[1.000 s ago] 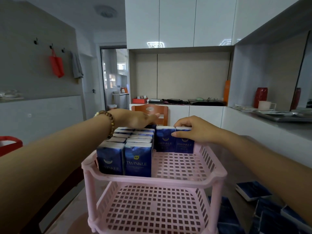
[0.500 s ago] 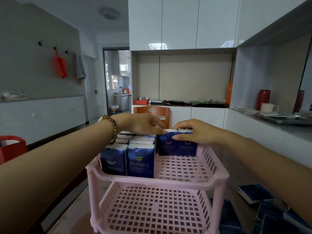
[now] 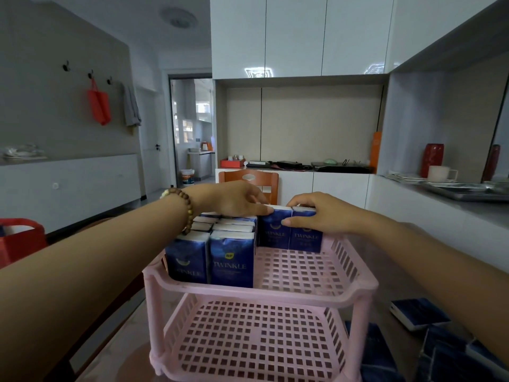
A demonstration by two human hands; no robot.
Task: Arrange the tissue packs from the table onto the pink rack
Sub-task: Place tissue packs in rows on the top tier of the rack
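Note:
A two-tier pink rack (image 3: 275, 295) stands in front of me. Several blue tissue packs (image 3: 231, 260) stand upright in rows on the left of its top shelf. Two more blue packs (image 3: 292, 238) stand side by side at the back right of that shelf. My right hand (image 3: 322, 216) grips these two from the right, thumb on their front. My left hand (image 3: 237, 199), with a bead bracelet on the wrist, rests on top of the back packs and touches the left one of the pair. The lower shelf holds nothing.
Loose blue tissue packs (image 3: 418, 317) lie on the table at the right of the rack. A wooden chair back (image 3: 249, 179) stands behind the rack. A red basket (image 3: 19, 238) is at the far left. A counter with a metal tray (image 3: 465, 190) runs along the right.
Both hands have stayed on the back packs; the left hand has slid right until it meets the pair held by the right hand. The camera has tilted slightly.

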